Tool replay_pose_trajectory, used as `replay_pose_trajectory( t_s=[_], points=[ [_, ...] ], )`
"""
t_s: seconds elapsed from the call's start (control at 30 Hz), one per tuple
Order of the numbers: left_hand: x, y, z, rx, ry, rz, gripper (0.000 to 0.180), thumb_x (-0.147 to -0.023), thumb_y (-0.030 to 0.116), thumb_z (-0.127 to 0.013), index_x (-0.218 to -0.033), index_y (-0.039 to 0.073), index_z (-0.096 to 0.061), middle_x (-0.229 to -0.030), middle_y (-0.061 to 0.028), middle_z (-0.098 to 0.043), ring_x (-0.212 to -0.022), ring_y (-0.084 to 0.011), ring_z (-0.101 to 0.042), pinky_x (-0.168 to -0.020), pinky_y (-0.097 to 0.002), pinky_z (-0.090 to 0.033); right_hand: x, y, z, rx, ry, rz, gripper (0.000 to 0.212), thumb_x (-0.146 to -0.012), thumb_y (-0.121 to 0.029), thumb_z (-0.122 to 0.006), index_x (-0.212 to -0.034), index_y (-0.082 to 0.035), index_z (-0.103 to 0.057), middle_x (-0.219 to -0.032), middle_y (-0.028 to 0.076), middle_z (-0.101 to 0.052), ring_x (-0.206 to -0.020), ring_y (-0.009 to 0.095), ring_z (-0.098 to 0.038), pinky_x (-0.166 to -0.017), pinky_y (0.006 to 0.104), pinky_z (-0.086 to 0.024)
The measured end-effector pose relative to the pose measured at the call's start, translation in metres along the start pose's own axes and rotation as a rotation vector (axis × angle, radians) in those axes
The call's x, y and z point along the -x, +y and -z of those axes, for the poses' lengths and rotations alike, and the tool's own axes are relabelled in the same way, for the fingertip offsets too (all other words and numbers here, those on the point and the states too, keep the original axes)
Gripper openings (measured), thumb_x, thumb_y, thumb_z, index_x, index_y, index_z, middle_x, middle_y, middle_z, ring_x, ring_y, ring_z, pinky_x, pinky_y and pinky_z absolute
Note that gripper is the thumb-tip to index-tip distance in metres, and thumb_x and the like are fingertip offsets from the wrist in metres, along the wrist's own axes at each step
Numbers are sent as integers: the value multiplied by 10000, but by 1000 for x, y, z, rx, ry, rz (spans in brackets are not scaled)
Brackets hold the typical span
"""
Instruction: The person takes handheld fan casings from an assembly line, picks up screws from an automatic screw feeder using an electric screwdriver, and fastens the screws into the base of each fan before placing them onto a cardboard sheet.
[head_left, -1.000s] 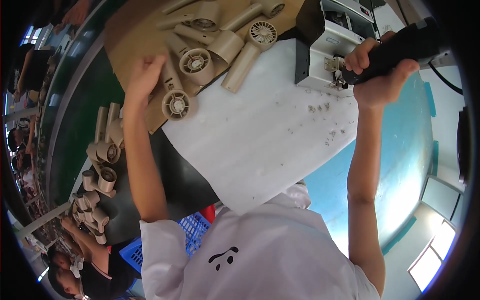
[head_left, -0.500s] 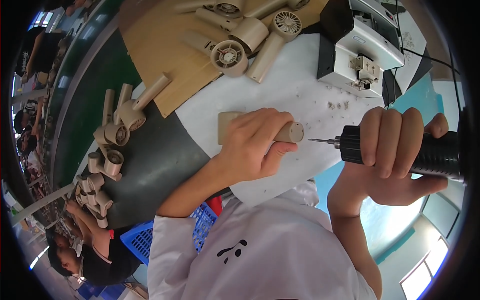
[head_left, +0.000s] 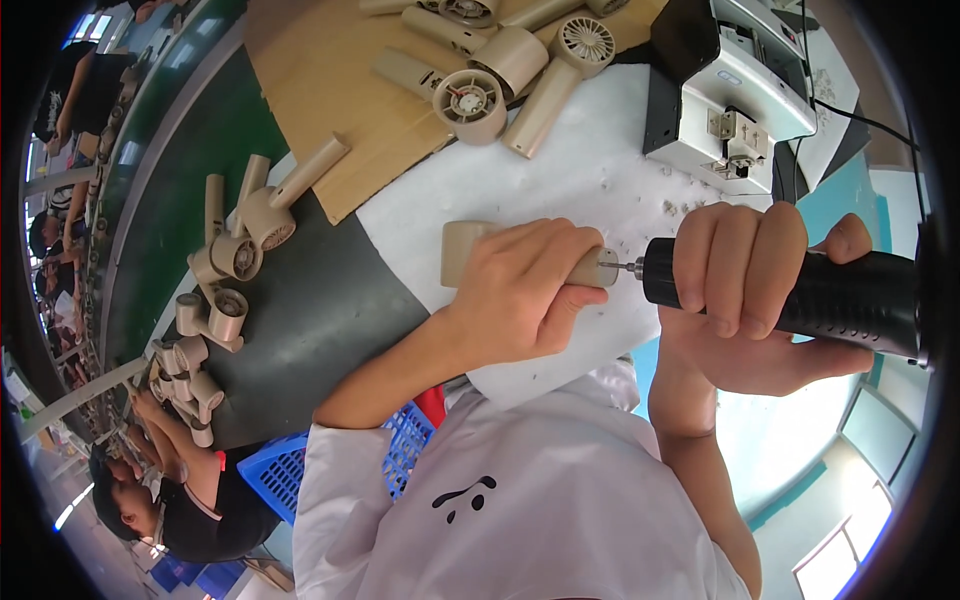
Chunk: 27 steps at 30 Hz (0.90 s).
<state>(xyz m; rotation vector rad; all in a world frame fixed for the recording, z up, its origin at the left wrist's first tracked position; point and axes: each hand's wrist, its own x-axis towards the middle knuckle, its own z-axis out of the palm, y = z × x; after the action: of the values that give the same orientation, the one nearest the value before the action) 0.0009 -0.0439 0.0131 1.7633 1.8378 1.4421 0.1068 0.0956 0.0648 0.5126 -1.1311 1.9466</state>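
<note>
The near edge of the white sheet runs close to your shirt, and its left side lies along the dark mat. A stretch of the sheet separates your work from the fans on the cardboard, where one fan shows the open ring of its head. On the far right, the white and black machine bounds your room, with small metal bits scattered on the sheet just before it. Your right arm reaches over the blue surface; a row of beige fans lines the mat's left edge, and a blue basket sits below it.

The machine carries a small oval label, too small to read. Your shirt bears black printed shapes.

Your left hand holds the beige handheld fan over the sheet, its head out to the left and its handle end facing right. Those fingers lie close together, wrapped over the handle, with the thumb pressing from your side. Your right hand grips the black power screwdriver, fingers curled around its body and thumb lying toward the rear. The driver's thin bit points left and reaches the fan's handle end; you cannot tell from here whether it sits in a hole.
</note>
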Motion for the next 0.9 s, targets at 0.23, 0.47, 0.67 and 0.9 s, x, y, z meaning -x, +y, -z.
replay_pose_trajectory(
  t_s=[0.23,0.47,0.67,0.9],
  points=[
    [-2,-5,1,15,57,-41,289,-796,153,-700,-988,-22,-573,-766,-136,-592,-641,-317,-596,-570,-372,-489,-8,-9,19,127,88,7,662,-892,-706,-449,-1240,-146,-499,-724,-9,-462,-600,107,-421,-583,280,-362],
    [-7,-12,9,30,70,54,232,-838,150,-685,-971,-10,-582,-771,-115,-608,-614,-273,-597,-536,-337,-480,-30,-38,105,549,406,46,818,-782,-884,-295,-1101,-153,-478,-641,82,-459,-541,188,-396,-569,355,-384],
    [-7,-15,7,-5,59,29,212,-837,130,-683,-958,-13,-584,-773,-104,-613,-596,-257,-599,-530,-322,-483,-33,-22,106,852,537,-53,816,-792,-872,-315,-1074,-118,-446,-640,85,-457,-541,174,-392,-566,348,-392],
    [-6,-14,6,7,52,26,227,-820,123,-685,-967,-23,-591,-768,-112,-621,-599,-253,-607,-548,-307,-487,-23,-22,103,632,645,-197,765,-831,-825,-337,-1095,-121,-481,-633,55,-420,-540,157,-386,-562,333,-374]
  ],
)
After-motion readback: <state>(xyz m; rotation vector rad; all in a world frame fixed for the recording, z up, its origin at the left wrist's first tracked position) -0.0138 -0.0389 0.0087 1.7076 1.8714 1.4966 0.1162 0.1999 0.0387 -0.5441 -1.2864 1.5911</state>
